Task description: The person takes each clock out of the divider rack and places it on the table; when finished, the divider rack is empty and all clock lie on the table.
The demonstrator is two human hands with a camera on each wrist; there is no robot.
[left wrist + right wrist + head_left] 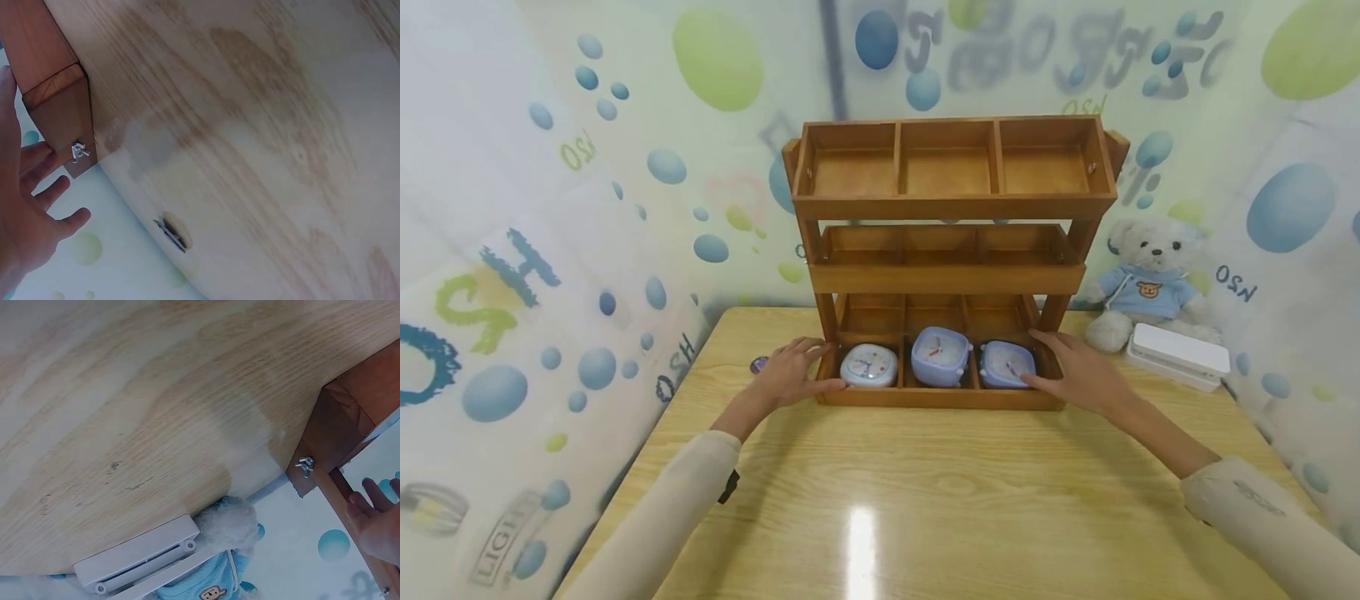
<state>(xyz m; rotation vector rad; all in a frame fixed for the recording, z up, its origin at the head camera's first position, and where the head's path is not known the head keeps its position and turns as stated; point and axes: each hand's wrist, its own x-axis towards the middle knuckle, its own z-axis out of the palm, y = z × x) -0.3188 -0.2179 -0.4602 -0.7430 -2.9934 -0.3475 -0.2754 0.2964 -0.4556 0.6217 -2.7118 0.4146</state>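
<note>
A brown three-tier wooden shelf rack point(940, 398) stands at the back of the table. In its bottom tier sit three alarm clocks, one per compartment: a round white one point(868, 364) at left, a blue one point(940, 357) set higher in the middle, and another blue one point(1006, 364) at right. My left hand point(790, 371) grips the tier's left end, thumb at the front by the white clock. At the right end my right hand point(1082, 371) holds the rack, its thumb reaching over the right clock. In both wrist views other fingers spread beside the side uprights.
The two upper tiers point(955, 208) have three compartments each. A white teddy bear point(1153, 275) in a blue top sits at right, behind a white box-shaped device point(1178, 357). A small dark disc point(758, 364) lies near my left hand. Patterned walls point(580, 250) enclose the table.
</note>
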